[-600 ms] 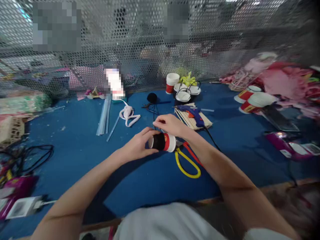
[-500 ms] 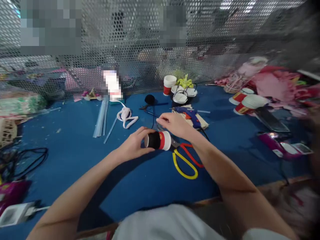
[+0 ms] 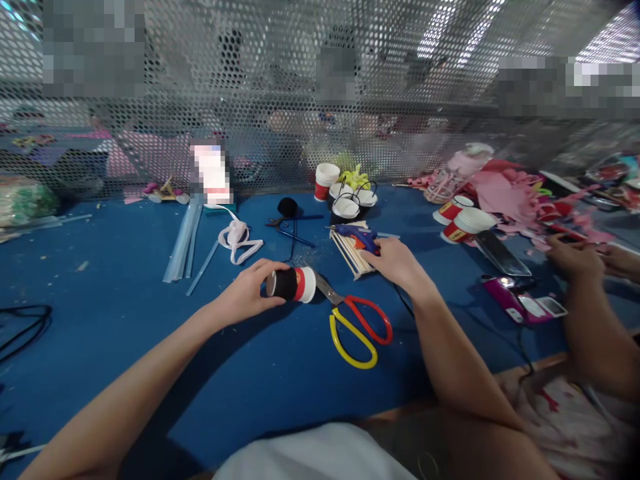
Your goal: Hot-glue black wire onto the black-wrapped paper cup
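Note:
My left hand is wrapped round a small paper cup lying on its side, with a black band around its lower part and red and white near the rim. My right hand has its fingers closed at the handle of a blue glue gun, which rests on a bundle of pale wooden sticks. Scissors with one red and one yellow handle lie between my hands, blades pointing towards the cup. A black cord ball sits beyond the cup, its strand trailing towards it.
Clear glue sticks and a white ribbon lie left. White cups with black cord handles stand at the back, before a perforated metal screen. A phone, a purple device and a co-worker's hand are right.
My right hand has moved from beside the cup's rim to the glue gun on the right. The left hand keeps its hold on the cup. The view has turned rightward.

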`<state>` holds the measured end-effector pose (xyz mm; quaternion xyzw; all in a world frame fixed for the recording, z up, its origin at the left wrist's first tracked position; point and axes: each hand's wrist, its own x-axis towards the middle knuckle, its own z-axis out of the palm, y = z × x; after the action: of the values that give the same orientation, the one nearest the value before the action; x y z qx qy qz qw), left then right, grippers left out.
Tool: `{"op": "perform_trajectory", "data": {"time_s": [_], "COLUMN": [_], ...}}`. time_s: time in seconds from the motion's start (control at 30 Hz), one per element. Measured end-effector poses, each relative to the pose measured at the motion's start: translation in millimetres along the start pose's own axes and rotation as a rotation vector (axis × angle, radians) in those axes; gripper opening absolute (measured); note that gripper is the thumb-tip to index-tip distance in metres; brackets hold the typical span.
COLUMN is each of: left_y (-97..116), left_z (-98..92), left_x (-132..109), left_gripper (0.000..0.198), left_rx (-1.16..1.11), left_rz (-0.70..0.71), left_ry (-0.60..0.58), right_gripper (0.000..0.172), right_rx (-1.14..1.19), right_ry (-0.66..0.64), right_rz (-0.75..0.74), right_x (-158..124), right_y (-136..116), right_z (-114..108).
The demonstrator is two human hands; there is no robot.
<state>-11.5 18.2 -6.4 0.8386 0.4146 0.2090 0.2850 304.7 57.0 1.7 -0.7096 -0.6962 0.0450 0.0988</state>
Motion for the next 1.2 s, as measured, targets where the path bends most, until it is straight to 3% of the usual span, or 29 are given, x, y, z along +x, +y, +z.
{"op": "perform_trajectory", "data": {"time_s": [0.4, 0.5, 0.57, 0.63, 0.9, 1.2], "left_y": [-1.4, -2.3, -3.5, -4.8, -6.9, -11.0], "left_z": [-4.7, -6.0, -7.9, -10.1, -13.9, -12.1], "left_x": [-0.6, -1.1, -1.2, -1.1, -0.2, 0.5], "left_gripper": [0.053, 0.053, 0.053, 0.052, 0.053, 0.049], "left_rx": [-0.013, -0.011, -0.008, 0.001, -0.014, -0.091], "left_rz": [0.028, 0.023, 0.026, 0.039, 0.059, 0.014], "left_ry": [-0.036, -0.037, -0.031, -0.022, -0.027, -0.01], "right_gripper": [0.05, 0.045, 0.036, 0.027, 0.028, 0.022], "right_rx": [0.257, 0.595, 0.893, 1.01, 0.743, 0.538], "right_ry": [0.113, 0.094, 0.009, -0.082, -0.286, -0.143], "right_rz": [0.226, 0.185, 0.124, 0.063, -0.173, -0.266], "right_x": [6.6, -2.7, -12.7, -23.9, -52.1, -61.0], "right_y": [1.4, -3.5, -11.1, -21.2, -59.7, -70.8], "right_z": [6.1, 1.5, -4.3, -10.2, -11.1, -12.9]}}
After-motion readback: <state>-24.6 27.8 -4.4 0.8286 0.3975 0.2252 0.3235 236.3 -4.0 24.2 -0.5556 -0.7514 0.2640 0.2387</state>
